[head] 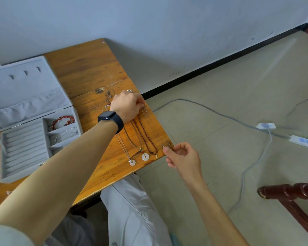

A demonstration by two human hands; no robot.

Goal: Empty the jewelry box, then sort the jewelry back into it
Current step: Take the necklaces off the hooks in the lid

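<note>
While the jewelry box [25, 148] at left holds a red bead bracelet [62, 120] and a silver bangle [66, 134], the necklaces [142, 137] lie on the table [89, 68] at mid-frame (sorting seemingly part-done), with the left hand [126, 107] and right hand [181, 157] pinching opposite ends of a thin chain [164, 145].

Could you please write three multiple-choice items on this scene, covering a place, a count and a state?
1. Where is the red bead bracelet? A floor; B grey velvet jewelry box; C wrist.
2. How many round white disc pendants lie on the orange wooden table? A two; B four; C none.
3. The box's lid is: A shut; B missing; C open.
B: it lies inside the box. A: two discs show near the table's front edge. C: the lid leans back, its inside showing.
</note>
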